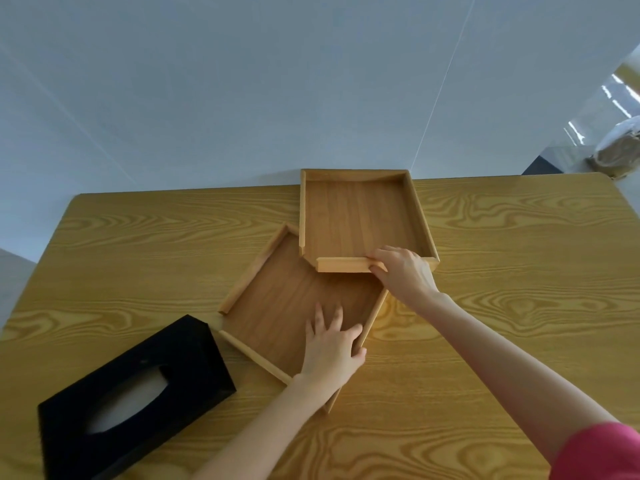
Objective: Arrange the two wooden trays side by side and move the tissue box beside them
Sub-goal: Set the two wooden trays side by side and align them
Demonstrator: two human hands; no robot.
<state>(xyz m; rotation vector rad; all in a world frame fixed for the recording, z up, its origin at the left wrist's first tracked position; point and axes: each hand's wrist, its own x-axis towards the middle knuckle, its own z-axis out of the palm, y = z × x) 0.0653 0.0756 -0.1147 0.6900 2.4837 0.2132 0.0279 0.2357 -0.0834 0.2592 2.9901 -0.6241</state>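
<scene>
On the wooden table (502,237), the far tray (356,216) serves as landmark: it sits square to the table's back edge, long axis running away from the person. The near tray (277,299) lies on its near-left side, rotated so its long axis runs diagonally; the far tray's near-left corner overlaps or rests on it, exact contact unclear. Right hand (405,271) is closed over the far tray's near rail, fingers curled across the top and thumb underneath the front lip, at the rail's right end. Left hand (332,344) lies flat and open on the floor of the near tray, fingers spread, thumb against its right side wall; pressing, not gripping. Tissue box (135,396), black, sits well to the near-left of the far tray, beyond the near tray, untouched; its long axis is also diagonal. Judgement: trays not yet side by side; the step in hand is separating and squaring them. Key relation: the near tray's long axis must rotate to parallel the far tray's, then settle to the far tray's left. The left hand is already on it and is also nearer the tissue box, so it suits both moves. Risk: trays snagging where they overlap.
</scene>
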